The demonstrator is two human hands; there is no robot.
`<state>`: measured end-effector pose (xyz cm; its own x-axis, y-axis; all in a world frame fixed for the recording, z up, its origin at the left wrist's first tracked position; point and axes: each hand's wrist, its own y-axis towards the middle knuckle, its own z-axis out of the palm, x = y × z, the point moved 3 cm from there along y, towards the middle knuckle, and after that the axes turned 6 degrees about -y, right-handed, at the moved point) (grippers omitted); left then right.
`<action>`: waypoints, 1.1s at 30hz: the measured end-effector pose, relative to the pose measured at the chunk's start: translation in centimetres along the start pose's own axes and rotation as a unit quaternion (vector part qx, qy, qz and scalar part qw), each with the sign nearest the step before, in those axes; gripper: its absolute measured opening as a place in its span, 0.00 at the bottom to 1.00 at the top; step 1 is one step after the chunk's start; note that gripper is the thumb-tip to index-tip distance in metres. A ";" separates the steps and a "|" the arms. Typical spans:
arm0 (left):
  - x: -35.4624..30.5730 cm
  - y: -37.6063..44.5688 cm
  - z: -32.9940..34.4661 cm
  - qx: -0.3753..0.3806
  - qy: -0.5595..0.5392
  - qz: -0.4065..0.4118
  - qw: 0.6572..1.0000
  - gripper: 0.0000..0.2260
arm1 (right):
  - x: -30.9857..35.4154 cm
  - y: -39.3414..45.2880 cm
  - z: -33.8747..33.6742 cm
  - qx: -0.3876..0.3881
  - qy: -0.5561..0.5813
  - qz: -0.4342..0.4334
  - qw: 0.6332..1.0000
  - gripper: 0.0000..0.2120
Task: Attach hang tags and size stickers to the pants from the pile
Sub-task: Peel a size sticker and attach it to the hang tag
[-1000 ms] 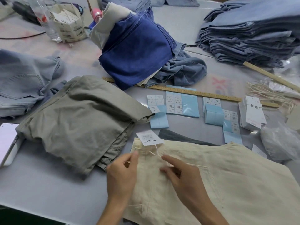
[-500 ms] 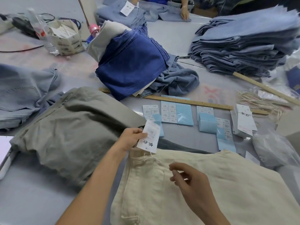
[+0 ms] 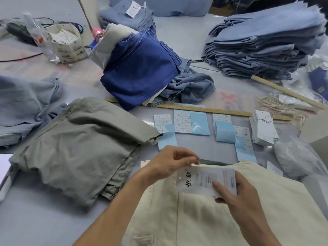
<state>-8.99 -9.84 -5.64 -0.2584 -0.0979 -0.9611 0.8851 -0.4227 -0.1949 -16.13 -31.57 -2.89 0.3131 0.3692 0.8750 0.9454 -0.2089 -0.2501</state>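
Cream pants lie flat in front of me, waistband toward the table's middle. A white hang tag with black characters is held just above the waistband. My left hand pinches the tag's top edge. My right hand grips the tag's right end, thumb on its face. Blue sheets of size stickers lie in a row beyond the pants, and a stack of white hang tags sits to their right.
Folded grey-green pants lie at the left. A dark blue pile and a tall stack of light blue jeans stand farther back. A wooden ruler crosses the table; strings and plastic bags lie at the right.
My left hand has brought the hang tag right and down over the waistband, turned sideways. My right hand has come up off the cream pants and taken the tag's right end.
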 end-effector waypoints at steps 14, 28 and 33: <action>7.2 -2.9 -19.3 -0.612 -0.190 -0.043 0.766 0.10 | 0.5 -3.3 5.1 0.001 -0.451 -0.409 0.794 0.27; 3.6 -4.2 -22.1 -0.617 0.141 -0.094 0.769 0.13 | -1.2 -2.2 5.8 -0.061 -0.400 -0.461 0.790 0.23; 5.8 -12.4 -25.5 -0.639 0.327 -0.232 0.657 0.24 | 0.6 -1.8 6.0 -0.098 -0.357 -0.461 0.807 0.29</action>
<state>-11.61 17.81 -13.79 -0.7638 0.3583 -0.5369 0.4798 0.8716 -0.1009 -17.11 -25.49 -4.38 -0.4761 0.8623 0.1724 0.7962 0.3394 0.5008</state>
